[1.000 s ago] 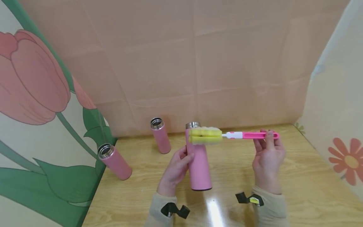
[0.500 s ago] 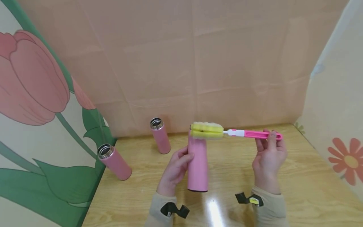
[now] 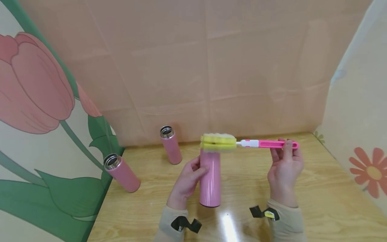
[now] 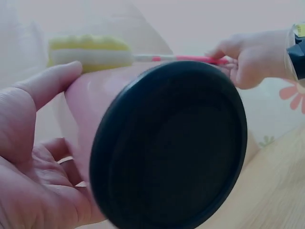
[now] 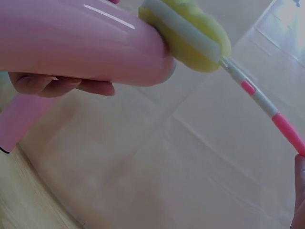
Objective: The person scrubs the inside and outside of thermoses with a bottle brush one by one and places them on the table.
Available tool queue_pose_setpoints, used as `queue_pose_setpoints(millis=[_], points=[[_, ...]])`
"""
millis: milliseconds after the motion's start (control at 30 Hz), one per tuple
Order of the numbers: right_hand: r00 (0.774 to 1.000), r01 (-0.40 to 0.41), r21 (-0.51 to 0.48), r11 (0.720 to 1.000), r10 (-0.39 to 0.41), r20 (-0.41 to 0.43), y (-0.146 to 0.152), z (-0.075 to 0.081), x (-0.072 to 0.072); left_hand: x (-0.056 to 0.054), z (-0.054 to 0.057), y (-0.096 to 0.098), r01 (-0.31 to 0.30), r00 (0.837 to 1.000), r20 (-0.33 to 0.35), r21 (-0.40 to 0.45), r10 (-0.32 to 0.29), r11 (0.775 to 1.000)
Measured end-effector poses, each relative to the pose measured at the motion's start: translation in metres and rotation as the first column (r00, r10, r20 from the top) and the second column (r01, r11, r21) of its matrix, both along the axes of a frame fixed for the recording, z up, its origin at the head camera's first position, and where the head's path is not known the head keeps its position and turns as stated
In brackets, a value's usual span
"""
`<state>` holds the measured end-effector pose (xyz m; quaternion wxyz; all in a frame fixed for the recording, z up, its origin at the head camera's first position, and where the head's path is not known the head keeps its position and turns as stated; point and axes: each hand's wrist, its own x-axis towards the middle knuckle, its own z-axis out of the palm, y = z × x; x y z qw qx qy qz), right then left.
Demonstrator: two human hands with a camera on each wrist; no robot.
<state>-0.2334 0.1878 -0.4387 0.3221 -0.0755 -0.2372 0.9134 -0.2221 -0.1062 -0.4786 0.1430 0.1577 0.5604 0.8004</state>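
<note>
My left hand (image 3: 188, 179) grips a pink bottle (image 3: 210, 178) by its side, thumb across the front. In the left wrist view the bottle's dark round base (image 4: 171, 148) faces the camera. My right hand (image 3: 285, 168) pinches the pink end of a sponge bottle brush (image 3: 269, 144) between thumb and fingers. The brush lies crosswise, and its yellow and white sponge head (image 3: 218, 142) is in front of the bottle's top, hiding the mouth in the head view. In the right wrist view the sponge (image 5: 195, 36) lies against the bottle's top end.
Two more pink bottles with open steel mouths stand on the wooden table (image 3: 251, 188): one at the back (image 3: 171, 148), one at the left edge (image 3: 125, 174). A peach cloth backdrop (image 3: 257, 84) hangs behind, and flower-printed panels flank both sides.
The held bottle has become more upright, its base shifting left. The brush head rose, then came down slightly over the bottle's top. Both hands keep their hold.
</note>
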Motion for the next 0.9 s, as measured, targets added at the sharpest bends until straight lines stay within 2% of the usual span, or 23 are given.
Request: queue_pose_setpoints(millis=[233, 400, 500, 633, 733, 900], points=[[0.995, -0.09, 0.045, 0.995, 0.087, 0.056, 0.008, -0.002, 0.001, -0.004, -0.004, -0.003, -0.01, 1.0, 0.03, 0.016, 0.009, 1.0], [0.979, -0.188, 0.093, 0.978, 0.179, 0.095, 0.016, -0.005, 0.0, -0.006, -0.007, -0.005, -0.017, 1.0, 0.016, 0.094, 0.015, 0.995], [0.959, -0.271, 0.136, 0.953, 0.256, 0.118, 0.019, -0.006, 0.0, -0.006, -0.007, -0.008, -0.018, 1.0, 0.009, 0.142, 0.017, 0.99], [0.927, -0.366, 0.233, 0.901, 0.332, 0.172, 0.021, -0.009, 0.001, -0.006, -0.005, -0.01, -0.034, 0.999, 0.02, 0.182, 0.031, 0.983], [0.909, -0.411, 0.297, 0.862, 0.363, 0.204, 0.023, -0.011, 0.002, -0.006, -0.004, -0.011, -0.05, 0.998, 0.039, 0.205, 0.043, 0.978], [0.892, -0.452, 0.347, 0.822, 0.411, 0.188, 0.026, -0.015, 0.002, -0.005, -0.002, -0.012, -0.072, 0.997, 0.048, 0.245, 0.062, 0.967]])
